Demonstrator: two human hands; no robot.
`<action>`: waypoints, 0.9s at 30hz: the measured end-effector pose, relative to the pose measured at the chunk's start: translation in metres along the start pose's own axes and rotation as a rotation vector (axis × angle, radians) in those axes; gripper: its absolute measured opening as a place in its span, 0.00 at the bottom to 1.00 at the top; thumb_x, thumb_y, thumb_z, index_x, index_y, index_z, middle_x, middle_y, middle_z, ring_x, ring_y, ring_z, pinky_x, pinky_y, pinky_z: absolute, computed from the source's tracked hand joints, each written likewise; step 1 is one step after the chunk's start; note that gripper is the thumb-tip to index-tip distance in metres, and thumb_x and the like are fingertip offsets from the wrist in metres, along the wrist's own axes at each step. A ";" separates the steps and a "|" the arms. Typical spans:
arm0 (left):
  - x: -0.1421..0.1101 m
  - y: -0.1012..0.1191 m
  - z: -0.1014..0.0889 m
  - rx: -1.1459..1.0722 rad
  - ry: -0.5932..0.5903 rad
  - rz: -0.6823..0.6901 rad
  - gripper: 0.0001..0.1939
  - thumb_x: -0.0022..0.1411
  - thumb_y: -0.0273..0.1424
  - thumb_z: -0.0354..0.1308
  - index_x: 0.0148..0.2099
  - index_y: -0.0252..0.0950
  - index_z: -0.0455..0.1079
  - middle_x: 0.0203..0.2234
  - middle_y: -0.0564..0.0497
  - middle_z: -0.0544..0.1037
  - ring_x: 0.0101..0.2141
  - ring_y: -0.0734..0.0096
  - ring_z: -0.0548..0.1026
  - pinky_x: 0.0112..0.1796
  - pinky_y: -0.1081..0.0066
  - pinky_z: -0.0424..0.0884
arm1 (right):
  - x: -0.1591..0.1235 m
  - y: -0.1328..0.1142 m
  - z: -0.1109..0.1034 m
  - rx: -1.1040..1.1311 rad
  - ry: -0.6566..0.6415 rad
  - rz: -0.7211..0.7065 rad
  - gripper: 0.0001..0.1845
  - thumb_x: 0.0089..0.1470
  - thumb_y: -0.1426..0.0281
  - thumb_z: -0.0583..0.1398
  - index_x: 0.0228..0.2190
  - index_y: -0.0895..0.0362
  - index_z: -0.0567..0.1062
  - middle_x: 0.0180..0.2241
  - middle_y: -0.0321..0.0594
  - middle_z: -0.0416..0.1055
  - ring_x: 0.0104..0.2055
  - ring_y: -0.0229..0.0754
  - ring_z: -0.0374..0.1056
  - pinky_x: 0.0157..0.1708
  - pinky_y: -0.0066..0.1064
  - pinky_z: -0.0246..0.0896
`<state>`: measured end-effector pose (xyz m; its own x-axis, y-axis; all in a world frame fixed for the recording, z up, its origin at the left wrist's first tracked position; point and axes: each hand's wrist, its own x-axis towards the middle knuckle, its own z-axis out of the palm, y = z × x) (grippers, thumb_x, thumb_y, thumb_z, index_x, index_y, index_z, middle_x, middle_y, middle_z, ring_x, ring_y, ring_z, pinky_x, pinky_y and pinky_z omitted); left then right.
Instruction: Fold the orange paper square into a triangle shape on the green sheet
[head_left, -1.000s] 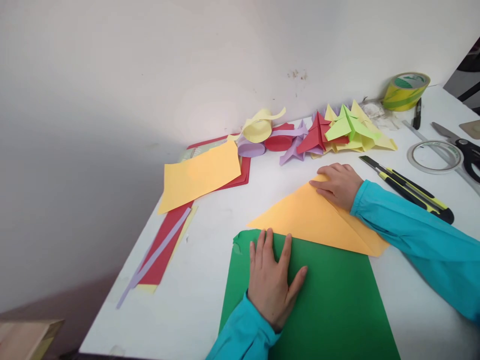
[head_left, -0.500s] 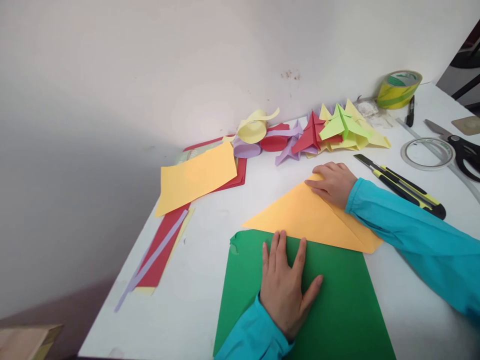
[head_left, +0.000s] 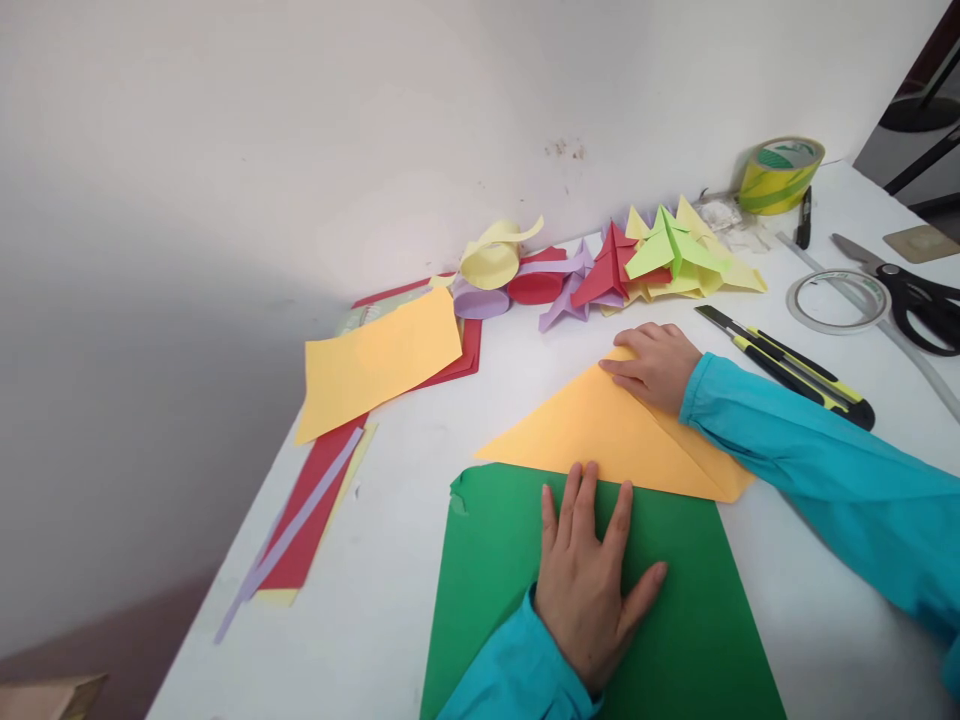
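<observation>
1. Head view: the right hand (head_left: pixel 656 365) is at the upper corner of a folded orange sheet (head_left: pixel 585 430), fingers bent, thumb close to them. Whether it pinches the paper or only presses it cannot be told.
2. Left hand (head_left: pixel 581 585) lies palm down on a green sheet (head_left: pixel 480 570), fingers spread wide, gripping nothing. Its longest fingertips reach the orange sheet's near edge.
3. Key relation: the folded orange sheet lies just beyond the left fingertips and, from the right hand, leftward and back toward the person. Its long axis runs left to right, dipping slightly toward the person at the right end. Both hands are at it: left nearer the long edge, right at the corner opposite.
4. Count, near the hands: one folded orange sheet, one green sheet, one cutter (head_left: pixel 787 365) just beyond the right sleeve.
5. Count, right side of the table (head_left: pixel 405 480): one wide tape roll (head_left: pixel 780 180), one flat tape ring (head_left: pixel 838 327), one pair of scissors (head_left: pixel 922 300), one black pen (head_left: pixel 805 218).
6. Count, left and far side: one loose orange sheet (head_left: pixel 382 360), three looped paper pieces (head_left: pixel 491 265). Folded paper shapes (head_left: pixel 675 250) overlap; number unclear.
</observation>
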<state>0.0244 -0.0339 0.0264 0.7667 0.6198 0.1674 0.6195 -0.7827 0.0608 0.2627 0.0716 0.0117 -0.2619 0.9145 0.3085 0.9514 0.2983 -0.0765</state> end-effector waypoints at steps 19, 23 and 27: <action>-0.006 -0.034 0.004 0.111 0.066 -0.110 0.27 0.67 0.39 0.45 0.62 0.26 0.55 0.62 0.29 0.55 0.63 0.46 0.50 0.57 0.42 0.51 | 0.000 0.001 -0.001 0.048 -0.012 -0.019 0.19 0.62 0.60 0.48 0.48 0.45 0.74 0.51 0.46 0.65 0.47 0.51 0.56 0.40 0.41 0.43; 0.003 -0.011 0.007 0.081 0.065 -0.077 0.29 0.67 0.42 0.44 0.61 0.24 0.56 0.62 0.28 0.54 0.63 0.46 0.49 0.57 0.43 0.54 | 0.001 0.003 0.000 0.049 -0.024 -0.019 0.20 0.62 0.59 0.48 0.48 0.45 0.73 0.51 0.46 0.65 0.48 0.51 0.56 0.40 0.41 0.43; 0.007 0.008 0.006 0.030 0.069 -0.027 0.30 0.66 0.43 0.46 0.61 0.26 0.55 0.61 0.30 0.56 0.63 0.48 0.49 0.57 0.45 0.55 | 0.001 0.002 -0.001 0.057 -0.033 -0.021 0.19 0.62 0.59 0.48 0.49 0.45 0.73 0.51 0.46 0.65 0.48 0.51 0.56 0.40 0.41 0.43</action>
<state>0.0357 -0.0354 0.0218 0.7365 0.6348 0.2335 0.6457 -0.7627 0.0371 0.2649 0.0727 0.0129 -0.2876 0.9161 0.2792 0.9351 0.3317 -0.1250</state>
